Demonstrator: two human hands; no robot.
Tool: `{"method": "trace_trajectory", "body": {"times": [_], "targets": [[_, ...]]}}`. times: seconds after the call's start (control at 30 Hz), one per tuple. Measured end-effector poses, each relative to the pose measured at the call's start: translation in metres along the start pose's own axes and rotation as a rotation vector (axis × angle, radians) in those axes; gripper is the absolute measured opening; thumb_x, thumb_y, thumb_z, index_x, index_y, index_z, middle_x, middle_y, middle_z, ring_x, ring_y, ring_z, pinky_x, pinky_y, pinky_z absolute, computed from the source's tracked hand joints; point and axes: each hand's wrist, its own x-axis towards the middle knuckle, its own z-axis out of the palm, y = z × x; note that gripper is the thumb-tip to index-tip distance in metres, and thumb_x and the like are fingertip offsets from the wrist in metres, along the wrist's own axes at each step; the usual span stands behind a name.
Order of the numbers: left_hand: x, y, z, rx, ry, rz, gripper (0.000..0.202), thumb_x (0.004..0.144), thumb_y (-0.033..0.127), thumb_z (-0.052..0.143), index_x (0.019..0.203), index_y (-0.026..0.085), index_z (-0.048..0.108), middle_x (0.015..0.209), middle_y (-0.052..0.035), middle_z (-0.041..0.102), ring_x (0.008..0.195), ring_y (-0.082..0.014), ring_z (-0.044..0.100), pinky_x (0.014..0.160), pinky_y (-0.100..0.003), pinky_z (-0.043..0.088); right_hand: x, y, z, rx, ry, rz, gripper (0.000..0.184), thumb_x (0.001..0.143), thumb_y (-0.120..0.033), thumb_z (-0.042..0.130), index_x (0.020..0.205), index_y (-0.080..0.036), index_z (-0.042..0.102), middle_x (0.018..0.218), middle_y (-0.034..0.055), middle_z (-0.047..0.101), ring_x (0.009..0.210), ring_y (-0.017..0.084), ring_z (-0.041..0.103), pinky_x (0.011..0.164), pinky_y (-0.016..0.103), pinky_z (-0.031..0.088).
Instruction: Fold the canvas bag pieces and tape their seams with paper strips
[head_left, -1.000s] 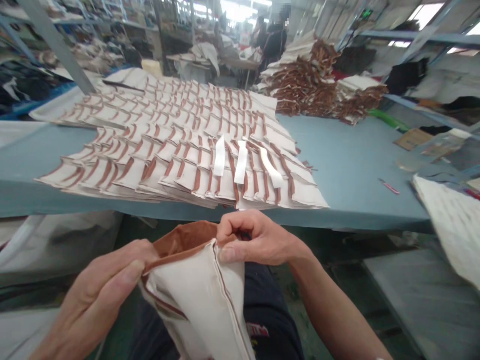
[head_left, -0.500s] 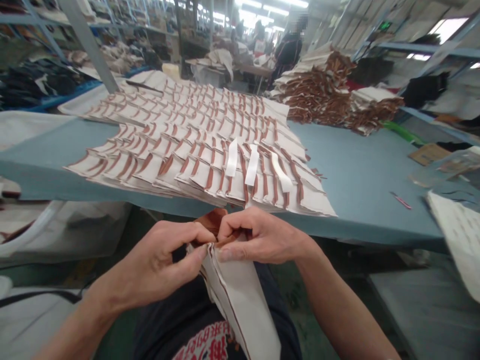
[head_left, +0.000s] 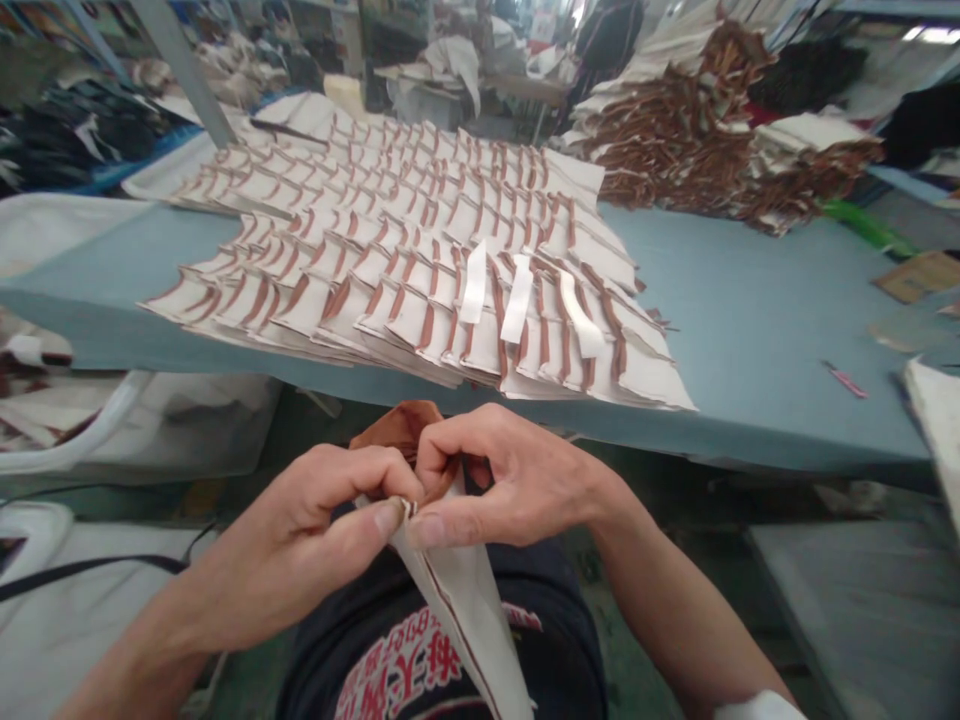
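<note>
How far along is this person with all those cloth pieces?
Looks done: many cream pieces with brown trim lie in overlapping rows on the blue table. In hand: the left hand and right hand both pinch the top edge of one folded piece, held over the lap. Possibly left: the loose heap at the table's far end, though I cannot tell.

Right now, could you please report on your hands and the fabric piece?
Left hand, right hand both pinch fabric piece at its top. Brown lining bunched above. Nothing obstructing.
</note>
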Motion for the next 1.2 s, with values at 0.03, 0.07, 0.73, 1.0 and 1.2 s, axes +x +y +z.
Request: {"method": "trace_trajectory", "body": {"times": [0.03,0.07,0.73,1.0,1.2], "targets": [[-0.001,-0.001,0.0,-0.02,-0.004,-0.007,0.035,0.108,0.033,0.054,0.079,0.021,0.07,0.07,0.005,0.059,0.062,-0.0126,0.055,0.059,-0.021,0.043,0.001,0.003,0.0,0.023,-0.014,-0.019,0.055,0.088,-0.062,0.092,0.077,-0.02,0.059,0.072,-0.0068,0.054,0.069,0.01,0.046,0.065,0.025,0.036],[-0.001,-0.002,0.0,-0.033,-0.011,-0.018,0.035,0.108,0.034,0.056,0.078,0.021,0.07,0.069,0.0049,0.059,0.062,-0.0126,0.054,0.058,-0.021,0.043,0.002,0.006,0.001,0.054,-0.03,-0.032,0.055,0.088,-0.062,0.092,0.077,-0.02,0.058,0.072,-0.0068,0.054,0.069,0.01,0.046,0.065,0.025,0.036],[-0.004,-0.01,-0.001,0.039,0.049,-0.112,0.035,0.105,0.034,0.06,0.08,0.022,0.081,0.069,0.0054,0.072,0.061,-0.0119,0.061,0.058,-0.017,0.045,-0.008,-0.003,0.004,-0.325,0.094,0.025,0.007,0.087,-0.022,0.074,0.083,-0.019,0.07,0.076,-0.0034,0.067,0.069,0.011,0.055,0.067,0.026,0.035],[0.004,0.001,0.003,0.048,0.015,-0.186,0.035,0.094,0.041,0.069,0.068,0.02,0.075,0.062,0.003,0.068,0.057,-0.0127,0.06,0.053,-0.017,0.047,-0.005,0.002,0.004,-0.071,0.006,0.11,0.015,0.088,-0.027,0.073,0.078,-0.019,0.065,0.071,-0.005,0.064,0.069,0.011,0.057,0.064,0.024,0.039],[0.003,-0.003,0.001,0.075,0.012,-0.154,0.032,0.097,0.039,0.065,0.077,0.021,0.082,0.065,0.0019,0.073,0.059,-0.0142,0.063,0.056,-0.018,0.05,-0.004,0.008,0.005,-0.063,0.008,0.104,0.017,0.09,-0.03,0.072,0.079,-0.019,0.066,0.073,-0.0039,0.065,0.071,0.011,0.056,0.064,0.023,0.04]]}}
